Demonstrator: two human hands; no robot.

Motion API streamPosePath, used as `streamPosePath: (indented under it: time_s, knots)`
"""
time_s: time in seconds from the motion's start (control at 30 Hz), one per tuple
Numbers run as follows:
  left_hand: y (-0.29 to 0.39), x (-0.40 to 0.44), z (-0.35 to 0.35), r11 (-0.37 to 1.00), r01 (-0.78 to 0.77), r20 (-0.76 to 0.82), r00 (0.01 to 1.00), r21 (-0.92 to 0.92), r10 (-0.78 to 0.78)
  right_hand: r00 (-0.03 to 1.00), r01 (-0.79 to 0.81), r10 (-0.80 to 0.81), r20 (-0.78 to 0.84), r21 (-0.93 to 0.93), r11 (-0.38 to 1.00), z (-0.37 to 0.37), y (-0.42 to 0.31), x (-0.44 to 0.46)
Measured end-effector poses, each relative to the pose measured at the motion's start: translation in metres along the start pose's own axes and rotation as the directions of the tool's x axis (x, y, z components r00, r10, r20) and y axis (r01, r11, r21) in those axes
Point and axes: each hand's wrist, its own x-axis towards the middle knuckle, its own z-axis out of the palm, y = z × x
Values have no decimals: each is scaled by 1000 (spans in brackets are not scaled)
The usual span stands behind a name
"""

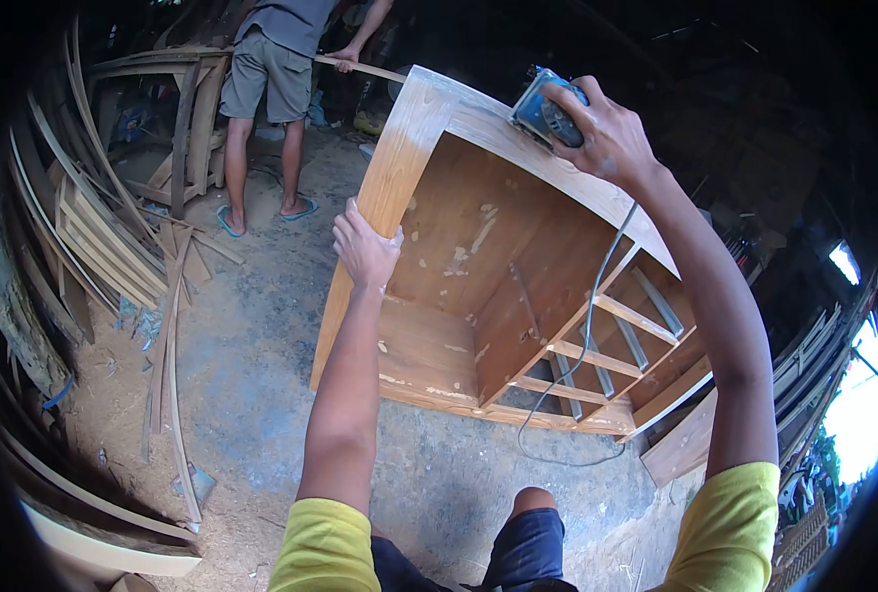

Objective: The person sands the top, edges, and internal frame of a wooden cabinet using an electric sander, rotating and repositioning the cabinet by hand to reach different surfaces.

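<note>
Blue and black, a compact handheld power sander (548, 111) rests on the whitened far edge of a brown wooden cabinet (392, 178), which stands in front of the wearer. The right hand (597, 130) is clamped over the sander from above, fingers wrapped round its body, that arm raised and bent at the elbow over the cabinet's right side. The left arm reaches forward, nearly straight; its hand, the left hand (368, 247), grips the cabinet's left-hand board. A thin grey cord (589, 326) hangs across the cabinet's slatted section and loops over the floor.

Grey, sawdust-strewn concrete floor (252, 340) surrounds the cabinet. Left of it, long pale wooden strips (113, 247) lean in a stack. Beyond the cabinet, a person in grey shirt and shorts (271, 74) holds a narrow wooden strip (365, 68) near a rough timber stand (184, 138). Right of the cabinet, more timber lengths (804, 355) lie before a bright gap.
</note>
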Motion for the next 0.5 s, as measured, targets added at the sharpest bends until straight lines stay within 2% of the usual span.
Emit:
streamPosePath:
  time_s: [0.1,0.27,0.43,0.5]
  knots:
    - [-3,-1,2,999,-34,-36,999,2,35,989,109,-113,-91,-49,993,1,-25,37]
    - [-4,0,2,999,-48,-39,998,4,48,995,69,-69,-71,-7,998,-8,-44,64]
    - [1,-1,-2,1000,2,20,1000,-7,-1,996,67,-69,-57,-33,997,7,1,-4]
    - [1,-1,-2,1000,6,9,1000,-7,-6,998,-49,50,31,-26,998,4,14,-25]
